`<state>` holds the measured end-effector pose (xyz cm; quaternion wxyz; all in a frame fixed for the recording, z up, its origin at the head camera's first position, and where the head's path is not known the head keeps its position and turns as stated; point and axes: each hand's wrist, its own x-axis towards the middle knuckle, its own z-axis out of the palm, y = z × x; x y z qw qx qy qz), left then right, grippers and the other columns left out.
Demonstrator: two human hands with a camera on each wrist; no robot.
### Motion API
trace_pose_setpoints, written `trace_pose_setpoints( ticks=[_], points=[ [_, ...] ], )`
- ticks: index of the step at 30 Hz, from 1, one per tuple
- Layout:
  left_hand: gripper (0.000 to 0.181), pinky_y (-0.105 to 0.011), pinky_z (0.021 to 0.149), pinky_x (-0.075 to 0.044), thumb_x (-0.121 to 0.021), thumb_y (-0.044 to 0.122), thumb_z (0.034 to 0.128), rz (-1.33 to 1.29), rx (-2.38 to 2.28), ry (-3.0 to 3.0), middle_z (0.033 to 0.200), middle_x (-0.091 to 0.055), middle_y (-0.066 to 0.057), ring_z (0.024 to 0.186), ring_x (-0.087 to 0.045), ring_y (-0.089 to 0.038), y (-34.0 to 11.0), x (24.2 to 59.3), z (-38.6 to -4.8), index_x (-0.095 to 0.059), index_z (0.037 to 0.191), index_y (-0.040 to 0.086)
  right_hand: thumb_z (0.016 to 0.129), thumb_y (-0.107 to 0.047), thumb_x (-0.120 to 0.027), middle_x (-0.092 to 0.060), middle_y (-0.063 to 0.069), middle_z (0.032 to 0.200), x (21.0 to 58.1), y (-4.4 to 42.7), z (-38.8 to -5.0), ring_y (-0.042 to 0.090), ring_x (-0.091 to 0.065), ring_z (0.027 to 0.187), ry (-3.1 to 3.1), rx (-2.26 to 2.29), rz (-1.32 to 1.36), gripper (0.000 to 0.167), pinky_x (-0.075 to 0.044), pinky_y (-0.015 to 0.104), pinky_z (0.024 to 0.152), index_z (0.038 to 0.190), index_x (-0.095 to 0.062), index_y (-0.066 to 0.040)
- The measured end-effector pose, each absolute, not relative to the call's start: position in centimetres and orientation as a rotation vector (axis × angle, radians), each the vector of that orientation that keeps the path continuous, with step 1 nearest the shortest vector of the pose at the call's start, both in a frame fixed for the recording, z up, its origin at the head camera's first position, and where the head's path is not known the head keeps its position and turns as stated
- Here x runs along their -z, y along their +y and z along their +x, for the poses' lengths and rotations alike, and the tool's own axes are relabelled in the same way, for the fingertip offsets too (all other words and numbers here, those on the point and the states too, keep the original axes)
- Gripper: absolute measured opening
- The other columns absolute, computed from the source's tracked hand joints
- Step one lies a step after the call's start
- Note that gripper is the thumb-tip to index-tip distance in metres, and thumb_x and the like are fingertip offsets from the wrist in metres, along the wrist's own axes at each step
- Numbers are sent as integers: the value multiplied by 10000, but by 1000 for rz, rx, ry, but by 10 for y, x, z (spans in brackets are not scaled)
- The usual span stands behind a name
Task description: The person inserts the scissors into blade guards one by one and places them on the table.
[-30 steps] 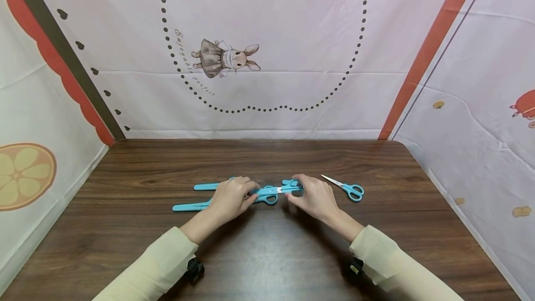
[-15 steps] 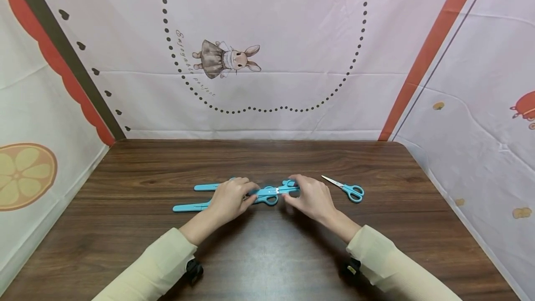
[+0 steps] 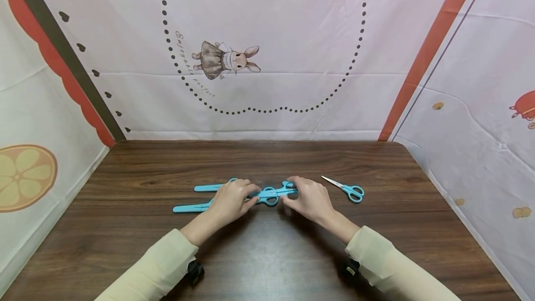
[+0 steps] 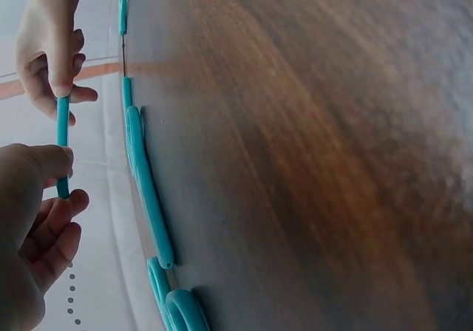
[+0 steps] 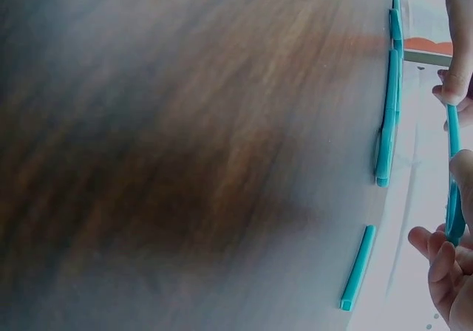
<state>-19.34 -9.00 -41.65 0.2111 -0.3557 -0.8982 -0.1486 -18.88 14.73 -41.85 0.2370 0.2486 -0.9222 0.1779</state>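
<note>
My left hand [image 3: 231, 199] pinches a blue cover [image 3: 267, 193] between thumb and fingers, and my right hand [image 3: 311, 199] grips the blue handles [image 3: 287, 191] of the scissors. Cover and handles meet end to end, with no metal blade showing between them. Both wrist views show the joined piece held above the table: the left wrist view has the cover [image 4: 63, 179] in the near hand, and the right wrist view has the handles [image 5: 453, 216] in the near fingers. Other blue scissors lie below, partly hidden by my left hand.
Two blue covered blades [image 3: 206, 188] [image 3: 190, 208] lie left of my left hand on the brown wooden table [image 3: 267, 254]. Uncovered scissors [image 3: 353, 193] with blue handles lie to the right, blade pointing back left. A printed cloth [image 3: 292, 59] hangs behind the table.
My right hand has moved slightly left with the handles. The strip of metal blade that showed between handles and cover has gone from sight. My left hand has stayed in place.
</note>
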Motion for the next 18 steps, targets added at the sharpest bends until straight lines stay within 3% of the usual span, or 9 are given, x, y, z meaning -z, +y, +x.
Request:
trace_pose_setpoints(
  ticks=[10, 18],
  points=[
    [163, -189, 467, -382, -729, 272, 786, -1032, 412, -2510, 773, -635, 67, 582, -521, -53, -91, 416, -195, -710, 926, 189, 744, -397, -730, -600, -56, 700, 419, 152, -185, 30, -395, 476, -2559, -410, 704, 407, -279, 174, 387, 1047, -642, -141],
    [144, -168, 454, -341, -720, 290, 792, -1075, 382, -2553, 761, -643, 89, 569, -488, -28, -92, 415, -195, -688, 908, 212, 747, -462, -719, -641, -31, 811, 416, 159, -184, 86, -541, 634, -2570, -342, 815, 510, -354, 188, 440, 1136, -607, -153]
  ],
)
